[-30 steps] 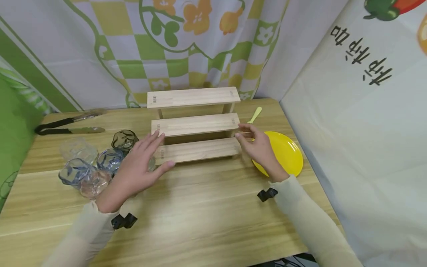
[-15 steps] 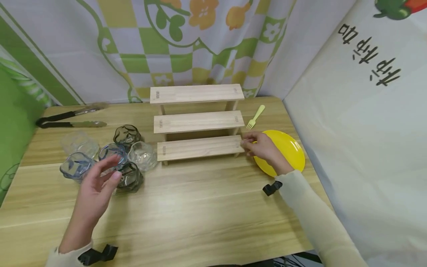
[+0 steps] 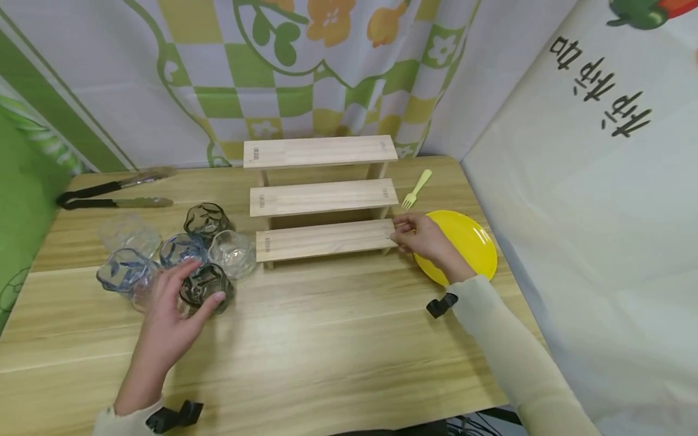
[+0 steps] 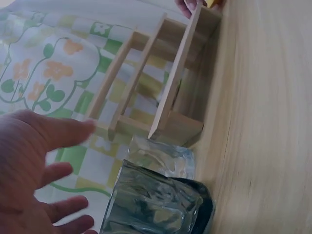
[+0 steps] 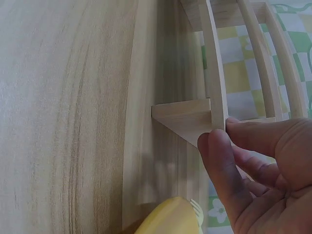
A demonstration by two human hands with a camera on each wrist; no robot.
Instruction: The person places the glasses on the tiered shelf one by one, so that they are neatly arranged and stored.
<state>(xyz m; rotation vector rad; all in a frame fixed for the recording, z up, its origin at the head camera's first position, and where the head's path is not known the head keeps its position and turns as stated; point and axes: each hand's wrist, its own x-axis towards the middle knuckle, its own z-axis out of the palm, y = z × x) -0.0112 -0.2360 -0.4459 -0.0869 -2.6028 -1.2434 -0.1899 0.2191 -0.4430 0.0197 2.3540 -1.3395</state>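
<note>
A three-tier wooden shelf (image 3: pixel 324 241) stands at the back of the table. My right hand (image 3: pixel 422 239) is at the right end of its lowest board; in the right wrist view the thumb and a finger pinch the board's end (image 5: pixel 218 109). On the left, my left hand (image 3: pixel 171 309) is spread over a dark grey glass (image 3: pixel 209 284), thumb to its right and fingers to its left, apart from it. Beside that glass stand a clear glass (image 3: pixel 233 253), a blue glass (image 3: pixel 184 249) and another dark glass (image 3: pixel 207 221).
Further left are a second blue glass (image 3: pixel 124 269) and a clear one (image 3: pixel 129 233). Metal tongs (image 3: pixel 117 192) with black handles lie at the back left. A yellow plate (image 3: pixel 469 245) and a pale yellow fork (image 3: pixel 417 189) lie right of the shelf. Curtains hang behind.
My left hand has left the shelf's left end, moving left and down to the glasses, then a little right over the dark glass. My right hand has gone from the middle board to the lowest.
</note>
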